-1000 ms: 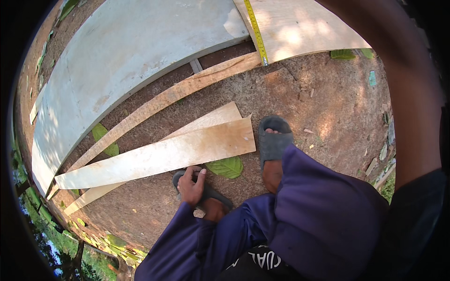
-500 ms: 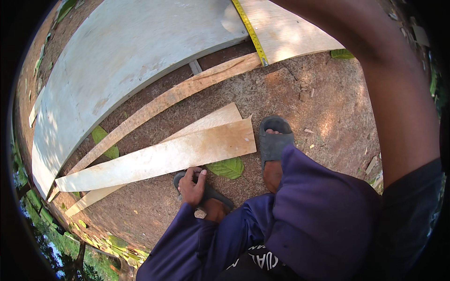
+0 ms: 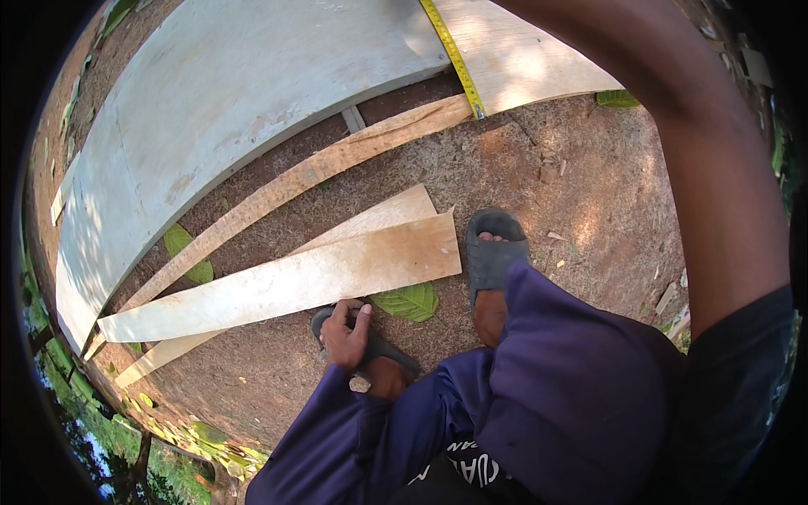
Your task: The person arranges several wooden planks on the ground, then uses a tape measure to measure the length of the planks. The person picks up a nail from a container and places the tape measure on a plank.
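Note:
My left hand (image 3: 346, 336) rests low over my left sandal (image 3: 390, 356), beside the near edge of a plywood strip. Its fingers bend loosely, the thumb stands apart, and I see nothing in the grasp. The right forearm (image 3: 722, 194) reaches up past the top edge, so the right hand is out of sight. A yellow tape measure blade (image 3: 455, 61) lies across a pale plywood sheet (image 3: 539, 59), its end at the sheet's near edge. To its left is a large whitish panel (image 3: 227, 93). A long narrow torn strip (image 3: 320, 167) runs leftward from the sheet.
Pale plywood offcuts, a wide strip (image 3: 295, 282) on top of another (image 3: 379, 217), lie on the brown ground before my feet. My right sandal (image 3: 497, 252) stands near their right end. Green leaves (image 3: 407, 301) and wood chips (image 3: 555, 236) are scattered around.
The view shifts very slightly, with the panel and tape blade appearing a touch to the right at the top. My left hand stays where it was.

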Available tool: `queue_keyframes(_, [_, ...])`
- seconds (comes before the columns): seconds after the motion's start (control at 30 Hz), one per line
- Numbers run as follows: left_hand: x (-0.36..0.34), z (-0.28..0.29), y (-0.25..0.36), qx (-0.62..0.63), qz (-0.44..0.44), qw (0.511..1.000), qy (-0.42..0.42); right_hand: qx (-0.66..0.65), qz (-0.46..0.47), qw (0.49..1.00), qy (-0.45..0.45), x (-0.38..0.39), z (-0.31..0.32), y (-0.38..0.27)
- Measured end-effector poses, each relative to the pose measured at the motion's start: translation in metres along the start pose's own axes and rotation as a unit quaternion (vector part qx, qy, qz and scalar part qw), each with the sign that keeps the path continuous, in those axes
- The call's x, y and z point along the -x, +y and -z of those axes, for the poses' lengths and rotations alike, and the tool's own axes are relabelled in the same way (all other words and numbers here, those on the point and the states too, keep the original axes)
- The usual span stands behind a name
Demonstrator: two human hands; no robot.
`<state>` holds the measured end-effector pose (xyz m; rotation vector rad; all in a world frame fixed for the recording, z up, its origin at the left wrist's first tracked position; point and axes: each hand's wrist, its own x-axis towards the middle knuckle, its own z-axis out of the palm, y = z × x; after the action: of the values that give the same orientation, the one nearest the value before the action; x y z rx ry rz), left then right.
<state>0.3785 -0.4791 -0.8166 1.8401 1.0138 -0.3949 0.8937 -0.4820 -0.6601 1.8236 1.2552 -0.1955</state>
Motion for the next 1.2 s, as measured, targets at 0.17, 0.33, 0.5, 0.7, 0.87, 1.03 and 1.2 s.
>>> queue_keyframes(0.17, [0.000,-0.001,-0.005,-0.004,-0.010,1.000,-0.002,0.041,-0.020,0.999,-0.003,-0.012,0.001,-0.003])
queue_keyframes(0.33, [0.000,-0.003,0.003,-0.008,-0.012,1.000,-0.003,0.065,-0.035,0.997,0.000,-0.023,0.003,-0.001])
queue_keyframes(0.5, [0.004,0.001,0.014,-0.013,-0.024,1.000,0.005,0.014,-0.025,0.999,-0.026,-0.040,0.021,0.009])
queue_keyframes(0.7, [0.004,0.018,0.035,-0.039,0.001,0.999,-0.028,-0.094,0.074,0.985,-0.128,-0.024,0.032,0.012])
queue_keyframes(0.87, [0.003,0.020,0.014,0.021,-0.034,0.999,-0.016,-0.260,0.123,0.953,-0.092,0.006,0.027,-0.022])
queue_keyframes(1.03, [0.013,0.020,0.010,0.099,-0.009,0.995,-0.011,-0.309,0.228,0.921,-0.066,0.010,0.033,-0.090])
queue_keyframes(1.2, [0.015,0.016,0.003,0.093,-0.054,0.994,0.000,-0.251,0.263,0.931,-0.012,0.034,0.055,-0.138])
